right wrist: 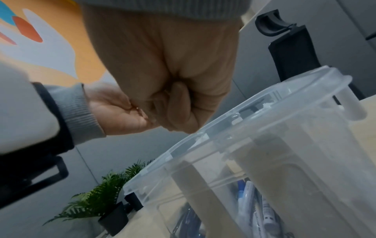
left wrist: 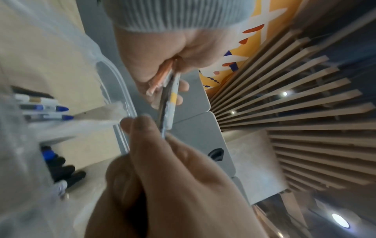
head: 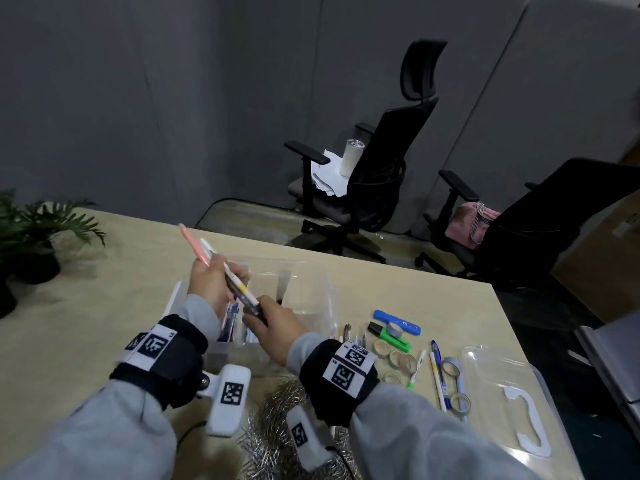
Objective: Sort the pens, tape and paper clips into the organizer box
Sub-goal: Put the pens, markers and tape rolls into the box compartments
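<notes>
Both hands are up over the organizer box (head: 311, 299) — and they share one load. The left hand (head: 211, 282) has its fingers curled round a small bundle of pens (head: 221, 268): a pink one and a white one with a yellow band, their far ends sticking up and away over the worktop (head: 398, 282). The right hand (head: 273, 323) pinches the near end of the same bundle, fingers closed tight on the dark tips. Held at both ends like that, the pens stay parallel, which looks like squaring them up so they drop in together rather than fanning out.

The left wrist view backs this up: the pink pen (left wrist: 160, 77) and the yellow-banded pen (left wrist: 171, 98) run straight between the two grips, and below them blue-capped pens (left wrist: 59, 109) already lie inside the clear box. The right wrist view shows the box's rim (right wrist: 234, 119) just under the fists, with pens visible through the wall — so the bundle hangs right above the pen compartment.

Plenty is left to do. To the right of the box on the worktop lie a green highlighter (head: 389, 336), a blue marker (head: 396, 320), several tape rolls (head: 398, 358) and a few loose pens (head: 438, 372); the clear lid (head: 512, 400) sits further right, out of the way. The paper clips (head: 273, 420) are heaped at the near edge between the wrists — untouched, by the look of it.
</notes>
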Motion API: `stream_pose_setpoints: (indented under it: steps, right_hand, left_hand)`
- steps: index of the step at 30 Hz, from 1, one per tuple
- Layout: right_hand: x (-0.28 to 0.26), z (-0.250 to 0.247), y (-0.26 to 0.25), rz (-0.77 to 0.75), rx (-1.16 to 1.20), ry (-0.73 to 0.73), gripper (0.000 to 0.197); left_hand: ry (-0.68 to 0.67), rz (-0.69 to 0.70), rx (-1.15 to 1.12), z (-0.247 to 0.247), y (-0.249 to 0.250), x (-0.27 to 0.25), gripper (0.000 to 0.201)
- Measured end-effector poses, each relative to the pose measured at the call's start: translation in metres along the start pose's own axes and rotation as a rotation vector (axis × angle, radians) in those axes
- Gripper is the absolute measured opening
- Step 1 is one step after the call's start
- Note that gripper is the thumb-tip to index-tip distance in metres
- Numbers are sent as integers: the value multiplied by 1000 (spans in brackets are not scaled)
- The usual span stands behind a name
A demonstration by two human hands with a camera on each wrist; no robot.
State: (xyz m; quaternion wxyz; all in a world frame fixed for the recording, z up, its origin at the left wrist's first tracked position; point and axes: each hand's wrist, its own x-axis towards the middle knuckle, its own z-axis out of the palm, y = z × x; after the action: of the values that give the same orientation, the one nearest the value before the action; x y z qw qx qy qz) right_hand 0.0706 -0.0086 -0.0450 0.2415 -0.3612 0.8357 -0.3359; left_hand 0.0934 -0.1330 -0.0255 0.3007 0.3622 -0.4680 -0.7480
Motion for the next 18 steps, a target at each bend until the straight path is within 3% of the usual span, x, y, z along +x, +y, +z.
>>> stream_pose_setpoints:
  steps: [3,5,7,11,13,15,18]
  right_hand:
    - [-2,0,3,28,155,-49,27]
    - [-2,-5,-3,135,555,-52,21]
    - [6,-9,-14,234,793,10,14]
    - [41,6,-35,340,705,18,21]
    - [50,14,-38,328,488,-39,23]
    - [52,21,-34,305,245,-69,25]
    - [40,16,-31,248,235,-5,23]
  left_hand:
    - [63,95,167,-12,7,20,15]
    - [57,103,381,-24,5,33,13]
    - [44,46,583,-36,-3,43,19]
    - [-64,-38,891,-42,-20,43,19]
    - [-96,-38,1040,-42,-24,41,21]
    - [-78,-69,1118,-43,-26,40,37]
    - [-85,-64,1235,-43,-31,34,46]
